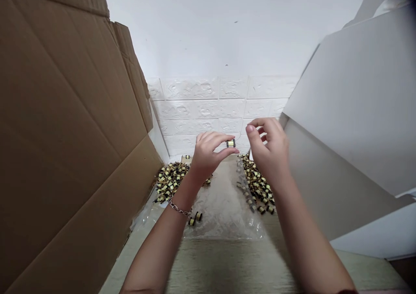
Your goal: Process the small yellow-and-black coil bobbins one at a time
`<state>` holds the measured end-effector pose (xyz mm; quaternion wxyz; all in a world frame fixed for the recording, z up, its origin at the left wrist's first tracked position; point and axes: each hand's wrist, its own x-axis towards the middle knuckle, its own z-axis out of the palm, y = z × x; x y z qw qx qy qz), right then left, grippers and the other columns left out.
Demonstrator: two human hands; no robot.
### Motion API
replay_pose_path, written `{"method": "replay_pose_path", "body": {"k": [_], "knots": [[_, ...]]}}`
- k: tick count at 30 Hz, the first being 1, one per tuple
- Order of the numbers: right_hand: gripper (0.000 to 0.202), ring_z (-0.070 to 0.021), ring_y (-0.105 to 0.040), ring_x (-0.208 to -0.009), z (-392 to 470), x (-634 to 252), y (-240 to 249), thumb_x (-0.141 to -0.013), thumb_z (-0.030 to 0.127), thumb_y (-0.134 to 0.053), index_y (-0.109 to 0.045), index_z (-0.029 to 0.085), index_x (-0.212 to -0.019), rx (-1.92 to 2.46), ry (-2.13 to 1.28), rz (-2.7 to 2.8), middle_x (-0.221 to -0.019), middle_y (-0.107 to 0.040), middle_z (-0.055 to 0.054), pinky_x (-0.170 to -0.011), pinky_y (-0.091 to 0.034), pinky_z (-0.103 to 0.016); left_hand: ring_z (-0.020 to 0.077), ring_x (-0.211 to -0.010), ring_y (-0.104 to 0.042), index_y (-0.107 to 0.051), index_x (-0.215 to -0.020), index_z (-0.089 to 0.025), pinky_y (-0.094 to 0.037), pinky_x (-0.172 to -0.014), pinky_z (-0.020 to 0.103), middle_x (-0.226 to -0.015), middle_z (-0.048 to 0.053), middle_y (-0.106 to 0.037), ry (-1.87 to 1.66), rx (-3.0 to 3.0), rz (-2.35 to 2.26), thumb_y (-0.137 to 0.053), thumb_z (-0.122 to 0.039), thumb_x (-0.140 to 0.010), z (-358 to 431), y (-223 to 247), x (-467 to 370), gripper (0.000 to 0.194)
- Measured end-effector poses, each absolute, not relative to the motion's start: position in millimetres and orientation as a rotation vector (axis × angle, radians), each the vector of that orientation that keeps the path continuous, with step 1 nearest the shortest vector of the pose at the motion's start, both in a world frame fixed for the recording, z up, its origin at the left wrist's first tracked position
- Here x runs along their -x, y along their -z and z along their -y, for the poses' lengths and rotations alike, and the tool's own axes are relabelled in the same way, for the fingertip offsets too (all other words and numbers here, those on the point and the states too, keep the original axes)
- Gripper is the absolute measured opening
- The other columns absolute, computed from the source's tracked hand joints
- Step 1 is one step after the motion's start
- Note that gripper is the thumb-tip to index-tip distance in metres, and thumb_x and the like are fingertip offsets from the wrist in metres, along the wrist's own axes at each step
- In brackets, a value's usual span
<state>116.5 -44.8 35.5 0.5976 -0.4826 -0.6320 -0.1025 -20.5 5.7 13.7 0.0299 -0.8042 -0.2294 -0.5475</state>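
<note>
My left hand (209,149) pinches a small part with black ends and a yellow middle, a wound coil (231,143), between thumb and fingertips. A thin, faint wire rises from the coil's right side towards my right hand (268,144). Thumb and index fingertip of that hand are pressed together, the other fingers curled; what they hold is too small to make out. Below the hands, similar coils lie in a left pile (170,179) and a right pile (258,181), with a clear plastic bag (221,198) between them.
A tall cardboard sheet (65,134) stands at the left, and white panels (354,99) stand at the right. Behind is a white brick-patterned wall (195,108). Two loose coils (195,218) lie near the bag's front left on the wooden table (227,263).
</note>
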Motion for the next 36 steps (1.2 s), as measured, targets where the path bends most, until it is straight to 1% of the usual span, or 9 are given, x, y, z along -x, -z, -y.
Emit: {"method": "replay_pose_path", "body": {"k": [4, 7, 10, 15, 19, 22, 26, 31, 36], "knots": [[0.029, -0.0109, -0.042, -0.059, 39, -125, -34, -0.082, 0.042, -0.042, -0.044, 0.019, -0.064, 1.19, 0.114, 1.57, -0.061, -0.046, 0.001, -0.055, -0.031, -0.023, 0.0144, -0.08, -0.056, -0.06, -0.085, -0.022, -0.035, -0.077, 0.03, -0.081, 0.0, -0.066, 1.651, 2.456, 0.666, -0.059, -0.038, -0.07, -3, -15, 22, 0.022], [0.035, -0.0096, -0.037, -0.054, 40, -126, -34, -0.081, 0.045, -0.042, -0.041, 0.018, -0.059, 1.203, 0.074, 1.671, -0.055, -0.041, 0.003, -0.052, -0.027, -0.022, 0.0141, -0.079, -0.056, -0.059, -0.083, -0.021, -0.034, -0.078, 0.03, -0.081, 0.0, -0.066, 1.587, 2.45, 0.643, -0.059, -0.039, -0.07, -1, -15, 21, 0.022], [0.037, -0.0091, -0.037, -0.054, 42, -124, -35, -0.082, 0.043, -0.042, -0.038, 0.017, -0.056, 1.195, 0.092, 1.754, -0.054, -0.041, 0.003, -0.052, -0.026, -0.022, 0.0138, -0.076, -0.056, -0.058, -0.081, -0.02, -0.033, -0.078, 0.03, -0.078, -0.001, -0.065, 1.541, 2.422, 0.63, -0.058, -0.039, -0.07, 0, -14, 18, 0.022], [0.037, -0.0083, -0.031, -0.049, 43, -123, -38, -0.084, 0.034, -0.04, -0.03, 0.017, -0.052, 1.224, 0.144, 1.777, -0.049, -0.033, 0.004, -0.051, -0.023, -0.023, 0.0134, -0.078, -0.056, -0.057, -0.083, -0.021, -0.033, -0.079, 0.03, -0.08, -0.001, -0.065, 1.538, 2.435, 0.612, -0.057, -0.038, -0.073, -1, -13, 17, 0.019], [0.038, -0.0078, -0.029, -0.049, 44, -125, -38, -0.083, 0.034, -0.04, -0.029, 0.017, -0.052, 1.223, 0.066, 1.775, -0.049, -0.029, 0.004, -0.049, -0.023, -0.022, 0.014, -0.082, -0.056, -0.057, -0.084, -0.022, -0.032, -0.081, 0.03, -0.084, -0.001, -0.065, 1.539, 2.458, 0.643, -0.057, -0.037, -0.073, -2, -12, 19, 0.019], [0.04, -0.0075, -0.029, -0.049, 43, -128, -37, -0.083, 0.038, -0.039, -0.029, 0.017, -0.051, 1.229, -0.039, 1.769, -0.049, -0.027, 0.004, -0.047, -0.022, -0.022, 0.0145, -0.085, -0.055, -0.057, -0.086, -0.023, -0.032, -0.081, 0.03, -0.086, 0.0, -0.065, 1.515, 2.502, 0.663, -0.055, -0.037, -0.074, -2, -12, 19, 0.019], [0.041, -0.0071, -0.029, -0.049, 42, -132, -36, -0.082, 0.043, -0.039, -0.034, 0.017, -0.051, 1.253, -0.173, 1.761, -0.049, -0.028, 0.004, -0.046, -0.022, -0.021, 0.015, -0.087, -0.054, -0.056, -0.089, -0.023, -0.032, -0.081, 0.03, -0.089, 0.0, -0.064, 1.502, 2.541, 0.684, -0.053, -0.038, -0.075, -2, -12, 18, 0.021], [0.043, -0.007, -0.028, -0.048, 41, -134, -36, -0.081, 0.047, -0.039, -0.035, 0.016, -0.051, 1.254, -0.266, 1.72, -0.049, -0.027, 0.005, -0.046, -0.022, -0.021, 0.0145, -0.086, -0.054, -0.056, -0.088, -0.022, -0.033, -0.08, 0.03, -0.088, 0.0, -0.063, 1.53, 2.548, 0.685, -0.053, -0.035, -0.076, -2, -12, 17, 0.019], [0.043, -0.0076, -0.031, -0.048, 37, -135, -35, -0.08, 0.048, -0.039, -0.037, 0.016, -0.051, 1.216, -0.309, 1.703, -0.049, -0.031, 0.004, -0.046, -0.022, -0.022, 0.014, -0.081, -0.053, -0.056, -0.086, -0.021, -0.036, -0.08, 0.03, -0.084, 0.001, -0.063, 1.598, 2.609, 0.727, -0.053, -0.035, -0.076, 0, -14, 15, 0.018]]}}
